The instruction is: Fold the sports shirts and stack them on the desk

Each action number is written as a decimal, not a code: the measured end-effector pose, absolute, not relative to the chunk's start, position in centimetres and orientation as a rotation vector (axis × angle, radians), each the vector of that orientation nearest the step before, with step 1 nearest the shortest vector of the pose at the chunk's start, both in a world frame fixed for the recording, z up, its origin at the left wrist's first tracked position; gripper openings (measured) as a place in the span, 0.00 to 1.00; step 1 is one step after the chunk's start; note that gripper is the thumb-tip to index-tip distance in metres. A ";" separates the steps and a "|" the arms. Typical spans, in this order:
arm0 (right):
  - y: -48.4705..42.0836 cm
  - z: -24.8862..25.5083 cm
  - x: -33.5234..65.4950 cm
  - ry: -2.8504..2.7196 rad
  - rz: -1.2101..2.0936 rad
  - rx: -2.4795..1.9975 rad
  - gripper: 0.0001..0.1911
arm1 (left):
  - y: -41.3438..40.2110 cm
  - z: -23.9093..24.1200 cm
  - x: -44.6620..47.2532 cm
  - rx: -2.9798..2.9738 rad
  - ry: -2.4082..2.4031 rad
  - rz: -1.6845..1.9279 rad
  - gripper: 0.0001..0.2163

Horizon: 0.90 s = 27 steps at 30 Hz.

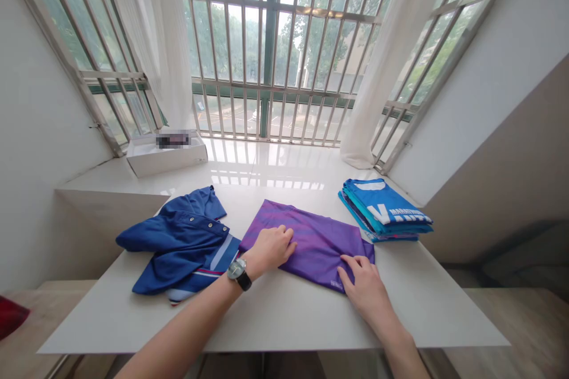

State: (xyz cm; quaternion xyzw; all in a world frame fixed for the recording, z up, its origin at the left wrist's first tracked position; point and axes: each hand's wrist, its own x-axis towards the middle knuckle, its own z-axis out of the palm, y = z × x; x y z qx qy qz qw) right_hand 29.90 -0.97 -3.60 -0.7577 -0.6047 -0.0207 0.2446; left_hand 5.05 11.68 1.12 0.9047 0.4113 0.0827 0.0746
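Note:
A purple shirt (311, 237) lies folded into a rough rectangle in the middle of the white table (284, 320), with creases across its right part. My left hand (273, 247), a watch (238, 272) on its wrist, has its fingers curled down on the shirt's left middle. At the lower right corner my right hand (362, 281) bends thumb and fingers around a bit of the cloth; the fingertips are partly sunk in its folds. Left of it, a dark blue polo shirt (186, 243) with buttons lies crumpled, touching the purple shirt's edge.
Several folded blue and teal shirts (386, 207) form a stack at the table's right rear. A white open box (169, 157) stands on the glossy window ledge (267, 160) at the left. Behind are barred windows and white curtains (377, 71).

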 end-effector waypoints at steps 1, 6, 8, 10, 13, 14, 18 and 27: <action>-0.9 -3.5 29.5 -1.652 -0.060 -2.096 0.19 | 11.4 1.1 5.2 2.721 1.224 0.241 0.16; -1.4 -2.2 26.1 -1.743 0.112 -2.076 0.18 | 12.7 0.8 3.9 2.750 1.326 0.263 0.17; -2.0 -1.3 23.6 -1.800 0.241 -2.001 0.19 | 13.7 0.7 2.9 2.741 1.371 0.278 0.17; -2.6 -0.2 21.0 -1.868 0.393 -1.858 0.19 | 14.4 0.7 2.2 2.743 1.423 0.304 0.17; -3.5 1.0 18.7 -1.965 0.645 -1.569 0.23 | 14.3 1.0 1.9 2.736 1.455 0.364 0.17; -3.9 1.1 18.6 -1.971 0.693 -1.499 0.23 | 14.0 1.2 2.1 2.729 1.422 0.398 0.16; -5.4 -0.2 20.9 -1.845 0.547 -1.438 0.14 | 11.4 2.2 3.9 2.692 0.936 0.483 0.11; -7.7 -2.7 25.2 -1.636 0.348 -1.482 0.09 | 6.8 1.3 6.3 2.921 0.484 0.347 0.10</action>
